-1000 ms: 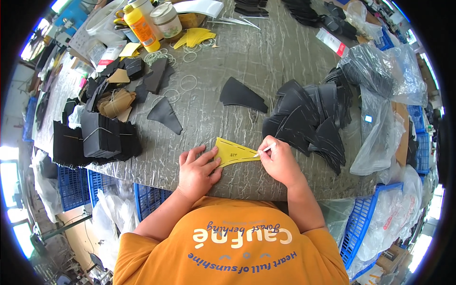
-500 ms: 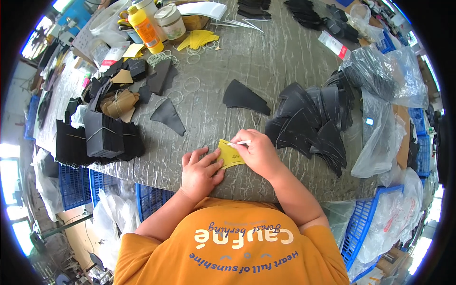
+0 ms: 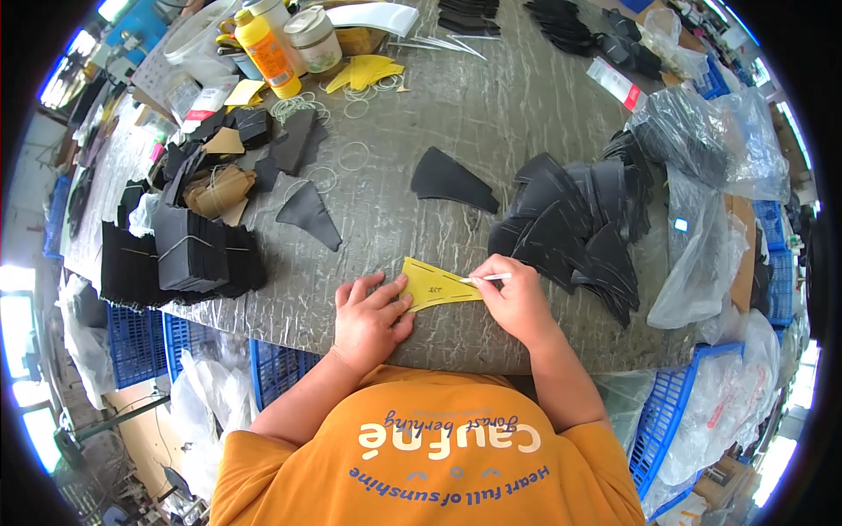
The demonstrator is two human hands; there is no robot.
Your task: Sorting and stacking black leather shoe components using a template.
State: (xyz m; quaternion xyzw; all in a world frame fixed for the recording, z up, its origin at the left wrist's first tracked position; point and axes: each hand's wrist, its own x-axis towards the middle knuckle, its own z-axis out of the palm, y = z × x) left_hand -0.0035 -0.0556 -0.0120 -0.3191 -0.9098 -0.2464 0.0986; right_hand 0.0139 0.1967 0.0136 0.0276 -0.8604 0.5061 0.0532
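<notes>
A yellow card template (image 3: 436, 289) with dashed slots along its edges lies on the table near its front edge. My left hand (image 3: 368, 317) rests on its left end, fingers spread and lying flat. My right hand (image 3: 517, 298) pinches a slim white marking pen (image 3: 488, 278), its tip at the template's upper edge toward the right end. Whatever lies under the template is hidden. Beyond it lies a single black cut piece (image 3: 452, 180). To the right is a fanned pile of black pieces (image 3: 561, 210), several bearing white dashes. Another black piece (image 3: 309, 215) lies to the left.
Banded black stacks (image 3: 189, 250) stand at the left edge. Behind them are a yellow bottle (image 3: 267, 54), a lidded jar (image 3: 313, 40), rubber bands (image 3: 298, 107) and yellow cards (image 3: 367, 70). Clear plastic bags (image 3: 702, 254) lie at right; blue crates (image 3: 671, 412) stand below the table.
My right hand has moved right with the pen along the template's upper edge, uncovering the template's right part. My left hand has stayed in place.
</notes>
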